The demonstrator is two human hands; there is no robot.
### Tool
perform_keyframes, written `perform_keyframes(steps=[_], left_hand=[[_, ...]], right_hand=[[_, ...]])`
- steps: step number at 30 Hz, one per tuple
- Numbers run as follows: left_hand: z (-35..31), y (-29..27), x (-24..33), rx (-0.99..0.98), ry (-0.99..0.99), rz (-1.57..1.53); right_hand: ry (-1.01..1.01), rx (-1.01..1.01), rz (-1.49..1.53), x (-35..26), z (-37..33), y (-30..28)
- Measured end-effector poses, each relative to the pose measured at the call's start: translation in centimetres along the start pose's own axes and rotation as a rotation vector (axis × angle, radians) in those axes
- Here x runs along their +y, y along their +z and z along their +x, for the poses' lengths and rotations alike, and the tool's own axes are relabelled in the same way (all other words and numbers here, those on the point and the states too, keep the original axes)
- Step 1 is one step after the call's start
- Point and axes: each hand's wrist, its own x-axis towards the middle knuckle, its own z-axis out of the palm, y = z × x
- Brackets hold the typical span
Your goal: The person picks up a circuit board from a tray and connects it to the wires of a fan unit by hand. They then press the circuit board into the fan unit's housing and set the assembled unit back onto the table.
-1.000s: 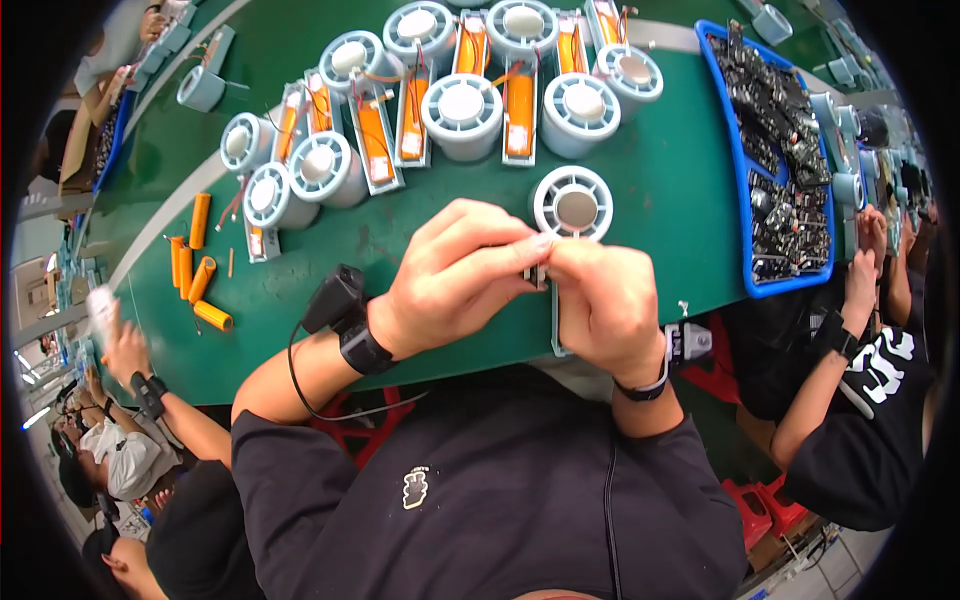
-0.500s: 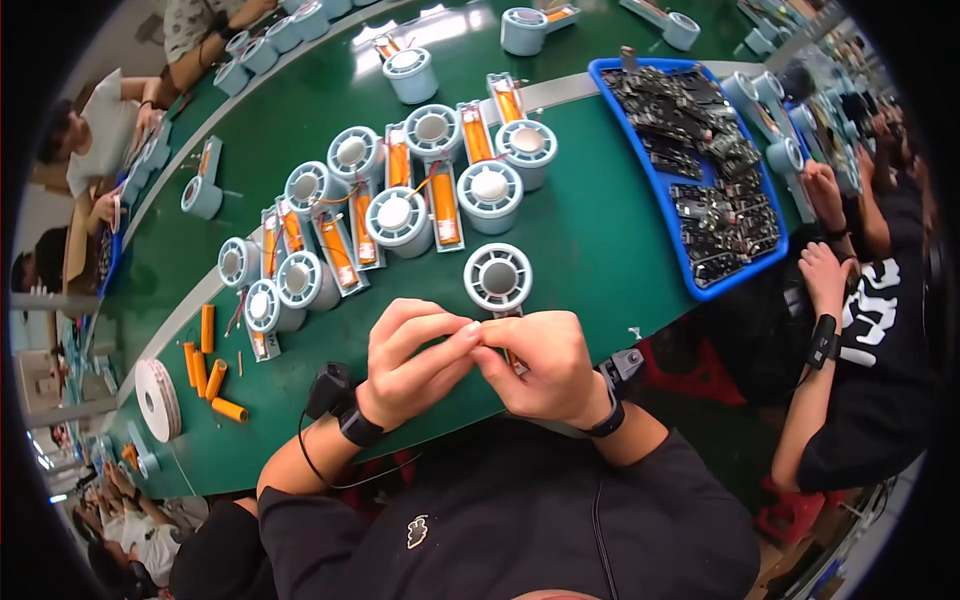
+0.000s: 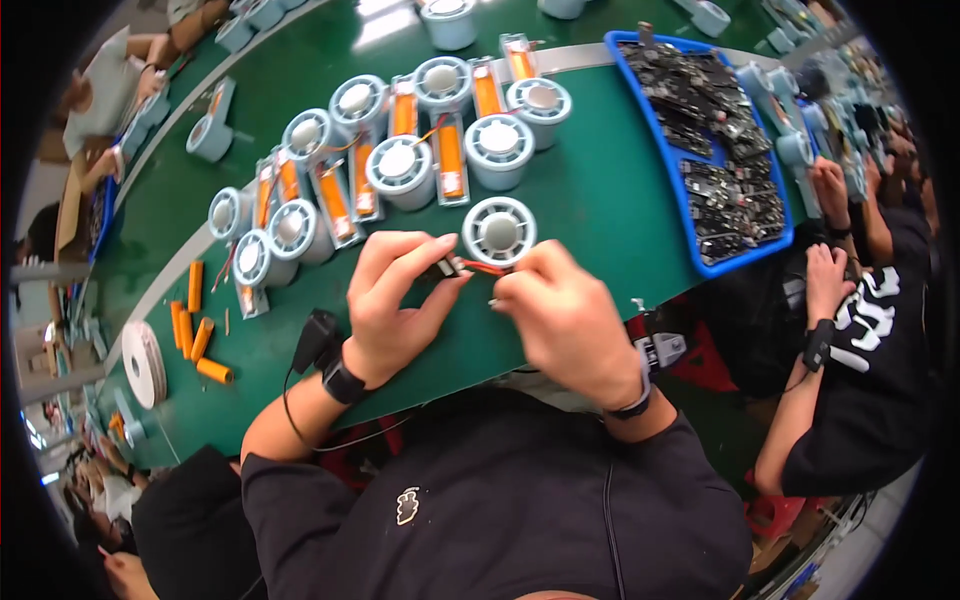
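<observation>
My left hand [image 3: 395, 300] pinches a small dark circuit board [image 3: 447, 267] with a pale connector between thumb and fingers. Red wires [image 3: 485, 267] run from it toward my right hand [image 3: 565, 315], whose fingers are closed. What they grip is hidden. Just beyond both hands stands a pale blue fan unit [image 3: 500, 231] with a round grey centre and spoked ring. Its lower part is covered by my right hand.
Several similar fan units [image 3: 398, 165] with orange cells stand grouped beyond. At right lies a blue tray [image 3: 700, 262] of dark circuit boards. Loose orange cells [image 3: 203, 338] and a white roll [image 3: 143, 365] lie at left. A co-worker's arm [image 3: 800, 400] is at right.
My hands, whose fingertips met before, have drawn apart. The dark board and red wires now show between them. The whole view has shifted slightly, with the table things appearing higher.
</observation>
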Motion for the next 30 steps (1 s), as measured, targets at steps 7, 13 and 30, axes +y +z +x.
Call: perform_keyframes(steps=[7,13,30], left_hand=[[0.5,-0.1,0.1,-0.173,0.103,-0.082],[0.2,0.3,0.3,-0.258,0.191,-0.094],[-1.4,0.9,1.9,-0.344,-0.369,-0.592]], right_hand=[[0.111,0.246,0.369,1.9,-1.1,1.2],[0.114,0.279,0.505,1.3,-0.7,1.2],[-0.28,0.356,0.041,2.6,0.1,0.8]])
